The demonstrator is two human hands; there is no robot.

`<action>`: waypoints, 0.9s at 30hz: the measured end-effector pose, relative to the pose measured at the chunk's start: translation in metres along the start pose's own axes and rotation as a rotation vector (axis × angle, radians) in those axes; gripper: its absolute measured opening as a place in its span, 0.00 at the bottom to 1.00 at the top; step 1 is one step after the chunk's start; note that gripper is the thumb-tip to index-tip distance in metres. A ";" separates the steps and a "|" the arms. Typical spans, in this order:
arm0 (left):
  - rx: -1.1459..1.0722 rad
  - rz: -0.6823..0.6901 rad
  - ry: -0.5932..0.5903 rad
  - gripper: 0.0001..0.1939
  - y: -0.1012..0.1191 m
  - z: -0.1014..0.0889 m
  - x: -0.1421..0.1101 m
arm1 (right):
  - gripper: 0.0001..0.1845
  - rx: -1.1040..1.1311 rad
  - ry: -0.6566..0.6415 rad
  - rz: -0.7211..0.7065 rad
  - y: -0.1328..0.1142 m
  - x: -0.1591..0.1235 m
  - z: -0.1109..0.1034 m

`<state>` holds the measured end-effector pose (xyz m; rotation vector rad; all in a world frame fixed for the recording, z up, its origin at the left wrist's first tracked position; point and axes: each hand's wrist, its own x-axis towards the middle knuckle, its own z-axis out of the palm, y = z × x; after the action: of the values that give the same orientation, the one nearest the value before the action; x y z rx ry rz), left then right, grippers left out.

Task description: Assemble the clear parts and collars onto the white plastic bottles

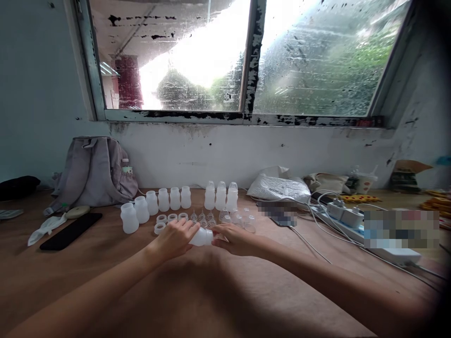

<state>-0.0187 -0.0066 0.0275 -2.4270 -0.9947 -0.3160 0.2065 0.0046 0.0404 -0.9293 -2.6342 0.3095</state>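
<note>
A frosted white baby bottle [201,237] lies tilted sideways between my hands, just above the brown tabletop. My left hand [178,236] is closed around its base end. At its neck end, my right hand [233,238] has its fingers curled about the rim; whether a small part is pinched there I cannot make out. Just beyond my hands lie white collar rings [160,228], clear teats [202,219] and clear dome caps [238,219]. Several open bottle bodies [129,218] stand in a row at the left. Three capped bottles [221,196] stand upright behind the small parts.
A grey backpack [93,171] leans by the wall, with a black flat case [71,231] before it. Rightward are a silver plastic parcel [280,188], a phone [282,216] on a cable, and a white power strip [398,255] with chargers and loose cords.
</note>
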 end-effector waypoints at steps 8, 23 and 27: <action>-0.038 -0.063 -0.012 0.23 0.007 -0.006 0.002 | 0.23 0.794 -0.012 0.200 -0.001 0.003 0.013; -0.799 -0.314 -0.158 0.17 0.009 -0.009 -0.004 | 0.17 0.495 0.223 0.007 -0.013 -0.001 0.020; -1.487 -0.382 -0.621 0.21 -0.008 -0.002 -0.008 | 0.15 0.381 0.216 -0.128 -0.019 -0.002 0.020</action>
<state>-0.0297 -0.0076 0.0294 -3.7523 -1.9872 -0.5915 0.1900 -0.0129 0.0272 -0.6276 -2.3115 0.6148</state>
